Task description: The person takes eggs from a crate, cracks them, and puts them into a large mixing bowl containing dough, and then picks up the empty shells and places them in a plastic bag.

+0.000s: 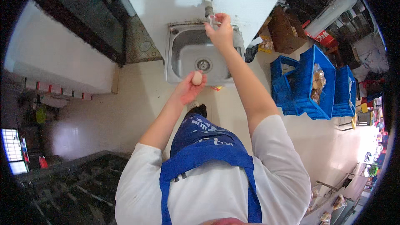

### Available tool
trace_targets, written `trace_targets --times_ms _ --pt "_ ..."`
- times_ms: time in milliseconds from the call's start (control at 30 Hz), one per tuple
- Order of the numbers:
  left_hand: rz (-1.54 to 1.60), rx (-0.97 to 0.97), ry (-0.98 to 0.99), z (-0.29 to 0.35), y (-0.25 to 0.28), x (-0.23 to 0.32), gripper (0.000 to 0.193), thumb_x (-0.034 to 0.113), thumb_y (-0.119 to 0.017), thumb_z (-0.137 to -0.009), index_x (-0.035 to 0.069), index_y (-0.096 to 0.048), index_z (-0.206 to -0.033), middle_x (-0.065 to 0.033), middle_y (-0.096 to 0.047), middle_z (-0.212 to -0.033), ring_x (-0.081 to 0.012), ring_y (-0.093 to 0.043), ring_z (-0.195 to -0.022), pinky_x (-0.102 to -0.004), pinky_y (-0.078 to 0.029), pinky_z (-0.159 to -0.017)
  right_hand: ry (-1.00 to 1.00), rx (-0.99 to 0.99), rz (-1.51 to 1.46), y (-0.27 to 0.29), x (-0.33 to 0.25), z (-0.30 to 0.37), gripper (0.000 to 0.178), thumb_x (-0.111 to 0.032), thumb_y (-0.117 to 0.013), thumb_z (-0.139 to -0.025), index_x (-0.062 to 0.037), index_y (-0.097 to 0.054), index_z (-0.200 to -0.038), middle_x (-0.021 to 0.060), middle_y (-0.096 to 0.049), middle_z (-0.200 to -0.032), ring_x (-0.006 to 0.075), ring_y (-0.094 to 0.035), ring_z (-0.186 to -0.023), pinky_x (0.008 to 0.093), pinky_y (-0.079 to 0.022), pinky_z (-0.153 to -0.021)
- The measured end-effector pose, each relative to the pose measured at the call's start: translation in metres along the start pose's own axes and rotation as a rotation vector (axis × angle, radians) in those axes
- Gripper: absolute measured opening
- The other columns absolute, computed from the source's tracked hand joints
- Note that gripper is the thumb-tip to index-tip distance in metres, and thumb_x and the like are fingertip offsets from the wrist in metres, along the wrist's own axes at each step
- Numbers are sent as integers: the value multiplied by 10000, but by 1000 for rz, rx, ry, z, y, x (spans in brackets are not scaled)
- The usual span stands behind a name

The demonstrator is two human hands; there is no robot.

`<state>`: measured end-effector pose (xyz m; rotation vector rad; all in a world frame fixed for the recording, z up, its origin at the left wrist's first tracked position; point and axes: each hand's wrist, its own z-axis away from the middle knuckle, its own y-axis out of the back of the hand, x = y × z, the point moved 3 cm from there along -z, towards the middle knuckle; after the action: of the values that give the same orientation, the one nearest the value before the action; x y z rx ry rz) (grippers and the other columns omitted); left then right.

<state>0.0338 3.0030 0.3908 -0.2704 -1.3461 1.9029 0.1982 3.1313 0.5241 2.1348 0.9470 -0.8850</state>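
Observation:
A pale brown egg [197, 78] rests in my left hand [187, 91], palm up, with the fingers curled around it over the sink's near edge. Farther up, my right hand [222, 33] closes its thumb and fingers on the faucet [208, 8] that comes out of the white wall. Below the faucet is a stainless steel sink [180, 50] with a round drain [203, 64] in its basin. Whether water is running cannot be made out.
Blue plastic crates [306, 89] stand on the floor to the right, one holding bagged brown items [318, 84]. Behind them is a cardboard box [285, 31]. A long white counter [58, 54] lies to the left. Dark slatted racks [79, 187] fill the lower left.

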Motion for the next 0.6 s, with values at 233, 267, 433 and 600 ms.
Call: trace_targets --times_ms 233,267,433,600 --pt "0 111 62 -171 -7 78 301 265 -509 -973 -3 -510 -1109 -145 -597 -1043 -241 -618 -918 -333 -565 -764 -80 -309 -72 -7 29 -29 344 -6 -688 -696 -33 -499 -983 98 -664 -996 192 -636 -934 328 -503 -862" --pt "-2 91 111 -184 -10 80 289 263 -521 -967 12 -511 -1109 -130 -600 -1012 -238 -619 -869 -310 -565 -718 -106 -375 -134 -2 27 -37 333 16 -679 -692 -35 -494 -964 96 -665 -1010 182 -636 -940 327 -505 -866" --pt "-55 60 260 -206 -11 81 224 260 -519 -971 47 -506 -1040 -69 -581 -893 -182 -598 -735 -242 -490 -555 -146 -559 -169 8 38 -54 338 85 -633 -671 -33 -476 -946 110 -651 -1085 155 -627 -961 321 -500 -897" --pt "-263 65 305 -203 -17 89 174 247 -522 -966 77 -497 -937 -14 -503 -764 -97 -522 -634 -194 -337 -421 -118 -551 -226 2 36 -59 298 33 -622 -713 -15 -574 -1003 84 -645 -1053 157 -622 -934 308 -497 -854"
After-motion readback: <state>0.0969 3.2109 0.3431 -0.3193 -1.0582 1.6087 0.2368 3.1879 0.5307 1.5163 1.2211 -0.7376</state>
